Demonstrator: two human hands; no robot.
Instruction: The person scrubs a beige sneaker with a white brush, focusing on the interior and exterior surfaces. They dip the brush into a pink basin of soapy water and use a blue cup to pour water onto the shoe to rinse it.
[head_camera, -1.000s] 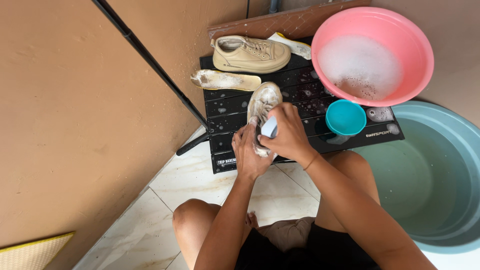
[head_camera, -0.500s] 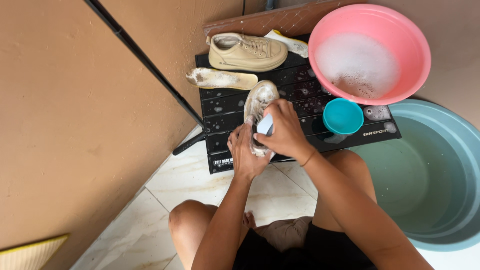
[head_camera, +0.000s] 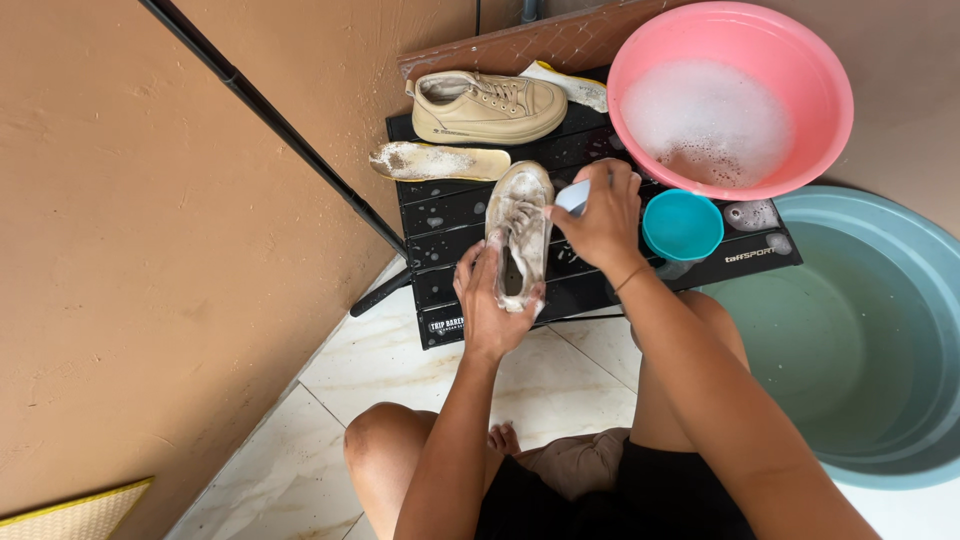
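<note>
Now left hand (head_camera: 492, 305) grips soapy beige sneaker (head_camera: 522, 225) at heel on black slatted table (head_camera: 460, 205); right hand (head_camera: 600, 220) closed around pale blue brush (head_camera: 572, 197), touching shoe's side; teal cup (head_camera: 682, 225) just beside.

Bare arms here, no sleeves at all, a thin band circling the right wrist (head_camera: 632, 278) just behind the grip, black shorts (head_camera: 640, 500) below, knees and feet uncovered.

Table (head_camera: 470, 215): against the wall, on the floor
Far edge: a shoe (head_camera: 488, 106), with an insole (head_camera: 438, 160) just nearer
Middle: a second shoe (head_camera: 520, 232) on the table
Right: cup (head_camera: 682, 224), bowl (head_camera: 730, 98) beyond it
Far right: tub (head_camera: 880, 340) on the floor
</note>
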